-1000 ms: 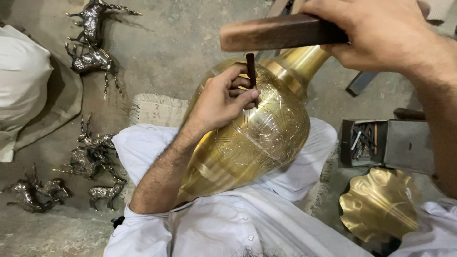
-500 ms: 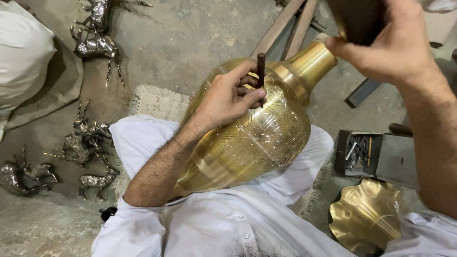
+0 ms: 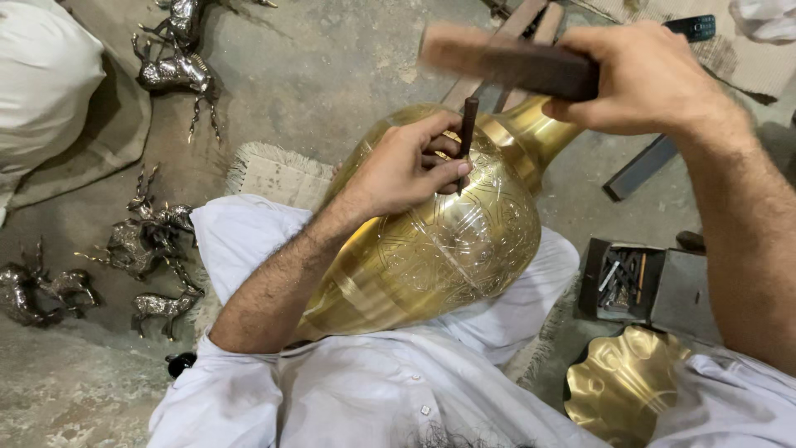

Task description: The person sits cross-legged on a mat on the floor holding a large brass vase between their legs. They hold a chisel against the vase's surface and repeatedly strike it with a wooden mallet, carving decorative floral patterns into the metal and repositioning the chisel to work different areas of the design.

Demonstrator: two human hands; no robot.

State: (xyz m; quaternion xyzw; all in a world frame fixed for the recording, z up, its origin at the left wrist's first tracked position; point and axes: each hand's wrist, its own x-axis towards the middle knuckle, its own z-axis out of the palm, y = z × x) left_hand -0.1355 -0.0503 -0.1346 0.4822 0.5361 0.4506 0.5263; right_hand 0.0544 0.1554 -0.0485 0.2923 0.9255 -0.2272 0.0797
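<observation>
- Brass vase (image 3: 431,249) lies tilted across the lap, neck pointing far right.
- Left hand (image 3: 406,170) pinches a thin dark chisel (image 3: 467,133), tip on the vase shoulder, fingers braced on the metal.
- Right hand (image 3: 647,79) grips a wooden mallet (image 3: 506,62), raised just above the chisel top.
- Judgement: keep the chisel square to the curve and the taps short; a slip scars the pattern.
- Room: tool tray (image 3: 622,278) and scalloped brass dish (image 3: 622,386) near right, metal deer figures (image 3: 145,241) left; swing path above is open.
</observation>
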